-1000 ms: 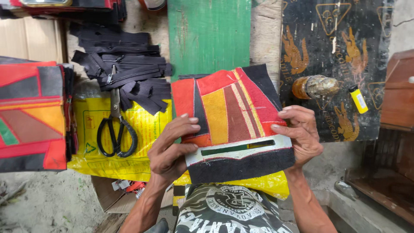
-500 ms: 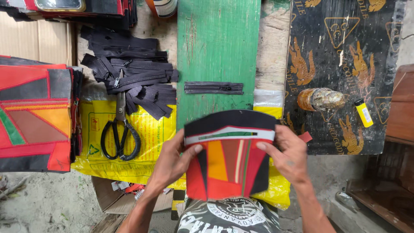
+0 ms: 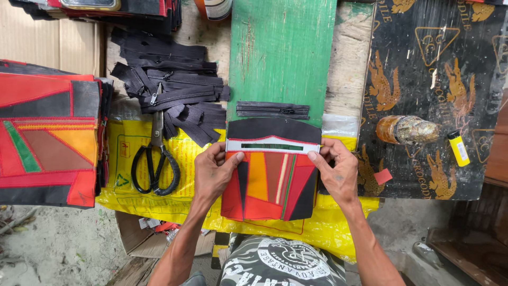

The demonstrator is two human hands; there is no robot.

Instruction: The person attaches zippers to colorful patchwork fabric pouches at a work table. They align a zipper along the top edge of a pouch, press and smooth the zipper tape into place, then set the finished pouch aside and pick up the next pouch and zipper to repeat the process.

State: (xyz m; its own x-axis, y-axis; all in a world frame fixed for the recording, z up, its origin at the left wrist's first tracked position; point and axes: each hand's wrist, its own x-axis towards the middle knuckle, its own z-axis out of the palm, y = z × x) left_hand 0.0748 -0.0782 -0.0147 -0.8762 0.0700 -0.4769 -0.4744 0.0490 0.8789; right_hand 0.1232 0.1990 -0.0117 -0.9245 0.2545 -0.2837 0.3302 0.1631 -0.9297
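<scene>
Head view, looking down at the bench.

Nearest: left hand (image 3: 212, 172) and right hand (image 3: 338, 170) flank the patchwork panel (image 3: 270, 182), a piece stitched from red, orange and black with a white band and a slot opening near its top. It lies flat, lower part on the yellow plastic sheet (image 3: 174, 153), top edge just onto the green board (image 3: 280, 53).

Change: a second ago the panel was held up off the bench, slot end toward the body; half a second ago it was turned, slot end away. Now it is laid down and squared just below the black zipper (image 3: 272, 110). Judgement: positioning is done and the slot sits ready beside the zipper.

Fingers: both hands pinch the white band at its ends, thumbs on top, remaining fingers curled at the panel's side edges. Grip is light and closed on the fabric; the zipper is apart from both hands, just beyond the panel's top edge.

Further out, left: scissors (image 3: 155, 159) on the yellow sheet, a heap of black zippers (image 3: 169, 90) beyond, a stack of finished patchwork panels (image 3: 47, 132) at far left. Right: a yellow lighter (image 3: 458, 149) on a black printed mat (image 3: 439, 79).
</scene>
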